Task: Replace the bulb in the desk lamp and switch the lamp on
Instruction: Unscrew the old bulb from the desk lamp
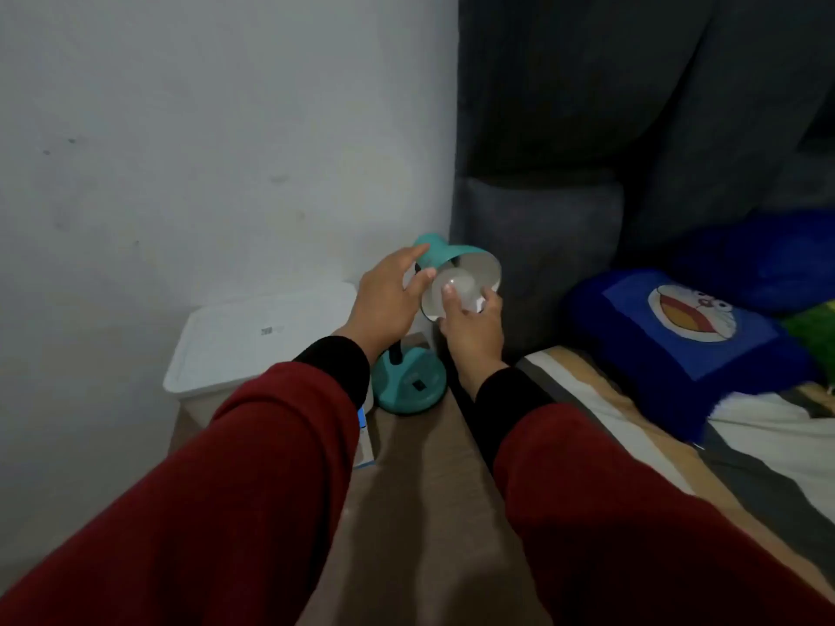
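Well, starting at nine o'clock there is the pale wall (180,128), and below it, toward eight o'clock from the middle of the scene, a white box (253,336) with a flat lid sits against that wall. Just right of the box, on the brown table (420,490), stands the teal lamp (409,381): its round base rests near the table's far end, its dark neck rises at twelve o'clock from the base, and its shade (470,264) tips open toward us. A small blue-and-white carton (363,440) lies at seven o'clock from the base, partly hidden by the left sleeve (203,512), which is red with a black cuff. The left hand (388,300) reaches up to the shade, fingers spread fairly wide and only loosely bent, fingertips resting on the teal outside and rim at its ten o'clock side. The bulb (454,286), frosted white, sits in the mouth of the shade; whether it is seated in the socket I cannot tell. The right hand (472,327) comes up from six o'clock under the shade and holds the bulb, thumb across its front and fingers curled round its right side. The right sleeve (610,512) matches the left. At one o'clock behind the lamp rises a dark grey headboard (542,219). Farther right, at three o'clock, a blue pillow (687,336) with a cartoon print lies on a striped sheet (632,422).
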